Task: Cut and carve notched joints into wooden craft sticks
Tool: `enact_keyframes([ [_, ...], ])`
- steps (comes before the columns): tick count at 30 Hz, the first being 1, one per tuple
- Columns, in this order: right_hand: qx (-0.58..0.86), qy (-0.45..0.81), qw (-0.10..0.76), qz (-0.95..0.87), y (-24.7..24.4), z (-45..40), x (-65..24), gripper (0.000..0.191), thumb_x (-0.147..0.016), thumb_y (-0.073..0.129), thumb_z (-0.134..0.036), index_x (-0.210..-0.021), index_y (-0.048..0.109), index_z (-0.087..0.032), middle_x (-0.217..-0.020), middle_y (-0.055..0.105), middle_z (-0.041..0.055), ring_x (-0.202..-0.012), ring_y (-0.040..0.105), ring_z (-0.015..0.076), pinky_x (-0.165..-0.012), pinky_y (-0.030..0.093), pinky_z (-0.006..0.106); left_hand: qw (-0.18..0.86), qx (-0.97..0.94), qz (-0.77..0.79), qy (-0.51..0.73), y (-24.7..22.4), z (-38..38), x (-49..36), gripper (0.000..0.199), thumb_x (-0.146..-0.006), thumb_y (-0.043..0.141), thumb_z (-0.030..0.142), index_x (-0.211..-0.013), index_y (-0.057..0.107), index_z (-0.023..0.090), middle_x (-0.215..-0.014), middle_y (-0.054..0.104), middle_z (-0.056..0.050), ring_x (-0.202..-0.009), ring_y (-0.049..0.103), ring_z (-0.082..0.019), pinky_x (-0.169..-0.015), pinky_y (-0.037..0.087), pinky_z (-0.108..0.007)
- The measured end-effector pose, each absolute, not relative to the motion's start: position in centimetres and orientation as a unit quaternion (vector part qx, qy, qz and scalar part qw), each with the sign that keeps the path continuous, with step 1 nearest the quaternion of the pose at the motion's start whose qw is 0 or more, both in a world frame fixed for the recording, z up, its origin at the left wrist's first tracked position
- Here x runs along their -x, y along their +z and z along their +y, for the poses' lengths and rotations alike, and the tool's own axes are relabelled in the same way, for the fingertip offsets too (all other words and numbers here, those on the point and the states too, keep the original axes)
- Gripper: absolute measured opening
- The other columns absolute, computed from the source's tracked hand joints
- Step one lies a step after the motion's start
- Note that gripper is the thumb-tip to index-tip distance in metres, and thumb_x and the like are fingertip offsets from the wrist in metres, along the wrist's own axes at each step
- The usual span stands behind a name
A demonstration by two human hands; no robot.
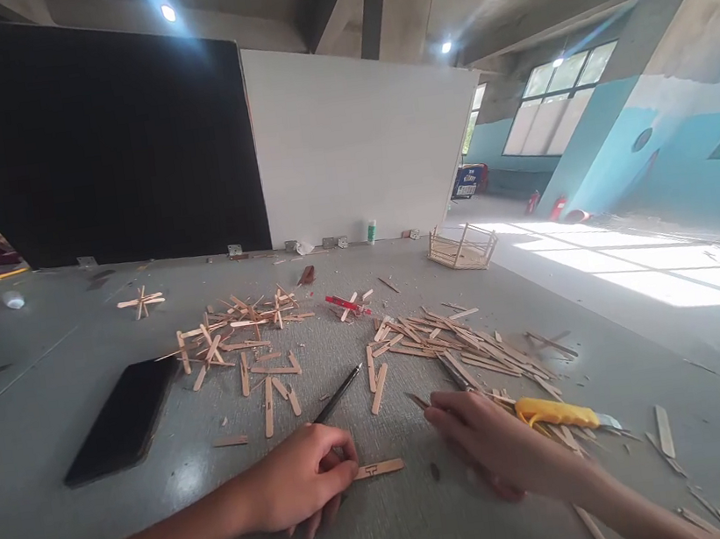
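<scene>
My left hand is closed on one end of a flat wooden stick, whose free end points right and bears a dark drawn outline. A black pen lies just beyond that hand, its tip pointing away to the right. To the right, my right hand has its fingers closed round a thin pointed tool, the tip sticking out to the left; most of it is hidden. Beside this hand are the yellow-handled cutter and a heap of wooden sticks.
A black phone lies at the left. Farther back are joined stick pieces, a red tool, a small green-and-white bottle and a fenced stick model. Black and white boards stand behind the table.
</scene>
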State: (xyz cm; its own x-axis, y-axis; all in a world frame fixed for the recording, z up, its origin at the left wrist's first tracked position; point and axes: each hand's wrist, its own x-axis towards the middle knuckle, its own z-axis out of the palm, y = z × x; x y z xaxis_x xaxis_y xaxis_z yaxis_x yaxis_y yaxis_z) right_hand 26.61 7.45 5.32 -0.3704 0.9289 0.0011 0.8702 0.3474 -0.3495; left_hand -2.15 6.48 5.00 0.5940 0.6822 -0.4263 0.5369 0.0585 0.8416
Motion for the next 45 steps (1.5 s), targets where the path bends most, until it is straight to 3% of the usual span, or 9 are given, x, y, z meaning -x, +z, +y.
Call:
enact_keyframes([
  [3, 0.591, 0.120, 0.103, -0.791, 4.5, 9.4, -28.8, 0.040, -0.106, 0.043, -0.040, -0.072, 0.055, -0.023, -0.063, 0.063, 0.0004, -0.062, 0.064, 0.0172, -0.060, 0.048, 0.027, 0.581, -0.680, 0.444, 0.059, 4.9, 6.5, 2.3, 0.026, -0.097, 0.050, 0.048, -0.092, 0.052, 0.022, -0.062, 0.057, 0.005, -0.036, 0.048, -0.009, -0.029, 0.032, -0.016],
  [7, 0.643, 0.070, 0.119, -0.754, 3.6, 11.8, -31.8, 0.022, -0.103, 0.057, -0.036, -0.108, 0.066, -0.017, -0.101, 0.070, 0.0068, -0.081, 0.067, 0.0180, -0.073, 0.057, 0.035, 0.585, -0.677, 0.443, 0.060, 5.0, 6.6, 2.3, 0.026, -0.098, 0.050, 0.047, -0.092, 0.052, 0.022, -0.065, 0.058, 0.005, -0.036, 0.047, -0.008, -0.029, 0.032, -0.015],
  [13, 0.607, 0.036, 0.196, -0.770, 4.0, 11.7, -31.5, 0.037, -0.104, 0.028, -0.023, -0.131, 0.052, -0.015, -0.118, 0.070, 0.0201, -0.099, 0.071, 0.0270, -0.080, 0.054, 0.037, 0.589, -0.674, 0.441, 0.062, 5.3, 6.4, 2.4, 0.022, -0.098, 0.050, 0.042, -0.092, 0.052, 0.021, -0.064, 0.059, 0.004, -0.037, 0.048, -0.007, -0.030, 0.032, -0.014],
  [18, 0.571, 0.043, 0.233, -0.786, 4.7, 10.5, -29.8, 0.041, -0.104, 0.033, -0.034, -0.134, 0.055, -0.017, -0.095, 0.076, 0.0134, -0.072, 0.071, 0.0213, -0.066, 0.053, 0.029, 0.586, -0.674, 0.446, 0.059, 5.2, 6.3, 2.5, 0.023, -0.097, 0.051, 0.044, -0.092, 0.052, 0.021, -0.064, 0.059, 0.004, -0.038, 0.049, -0.008, -0.031, 0.033, -0.015],
  [23, 0.539, 0.043, 0.245, -0.804, 5.0, 10.2, -29.6, 0.043, -0.105, 0.035, -0.037, -0.134, 0.059, -0.017, -0.095, 0.076, 0.0130, -0.077, 0.070, 0.0212, -0.068, 0.051, 0.029, 0.592, -0.672, 0.440, 0.065, 5.0, 6.5, 2.6, 0.021, -0.097, 0.051, 0.042, -0.092, 0.051, 0.021, -0.064, 0.059, 0.005, -0.037, 0.048, -0.008, -0.030, 0.032, -0.014],
  [29, 0.486, 0.084, 0.199, -0.847, 7.0, 7.6, -27.3, 0.039, -0.105, 0.040, -0.033, -0.135, 0.063, -0.023, -0.061, 0.064, -0.0021, -0.048, 0.054, 0.0130, -0.053, 0.041, 0.024, 0.604, -0.679, 0.415, 0.044, 4.9, 6.9, 2.7, 0.024, -0.092, 0.058, 0.044, -0.086, 0.054, 0.021, -0.063, 0.056, 0.006, -0.037, 0.047, -0.008, -0.031, 0.035, -0.016],
  [34, 0.370, 0.119, 0.166, -0.906, 7.2, 5.0, -25.1, 0.037, -0.106, 0.040, -0.024, -0.129, 0.068, -0.027, -0.082, 0.075, 0.0038, -0.061, 0.066, 0.0141, -0.057, 0.042, 0.027, 0.604, -0.686, 0.403, 0.054, 5.0, 6.9, 2.8, 0.028, -0.095, 0.055, 0.047, -0.085, 0.050, 0.022, -0.063, 0.056, 0.006, -0.036, 0.044, -0.007, -0.034, 0.034, -0.017],
  [40, 0.315, 0.059, 0.193, -0.927, 4.1, 4.8, -26.3, 0.034, -0.110, 0.037, -0.025, -0.136, 0.059, -0.021, -0.072, 0.069, 0.0012, -0.052, 0.061, 0.0125, -0.052, 0.035, 0.029, 0.614, -0.690, 0.383, 0.039, 5.5, 7.0, 3.0, 0.018, -0.100, 0.051, 0.039, -0.094, 0.052, 0.023, -0.050, 0.048, 0.009, -0.035, 0.038, -0.009, -0.034, 0.035, -0.016],
  [45, 0.251, 0.064, 0.131, -0.957, 4.1, 4.6, -26.9, 0.043, -0.113, 0.019, -0.028, -0.144, 0.049, -0.019, -0.075, 0.066, 0.0013, -0.054, 0.060, 0.0137, -0.051, 0.032, 0.030, 0.613, -0.684, 0.394, 0.033, 5.5, 6.9, 3.0, 0.014, -0.096, 0.054, 0.032, -0.088, 0.056, 0.021, -0.054, 0.051, 0.007, -0.037, 0.043, -0.009, -0.036, 0.036, -0.017],
])
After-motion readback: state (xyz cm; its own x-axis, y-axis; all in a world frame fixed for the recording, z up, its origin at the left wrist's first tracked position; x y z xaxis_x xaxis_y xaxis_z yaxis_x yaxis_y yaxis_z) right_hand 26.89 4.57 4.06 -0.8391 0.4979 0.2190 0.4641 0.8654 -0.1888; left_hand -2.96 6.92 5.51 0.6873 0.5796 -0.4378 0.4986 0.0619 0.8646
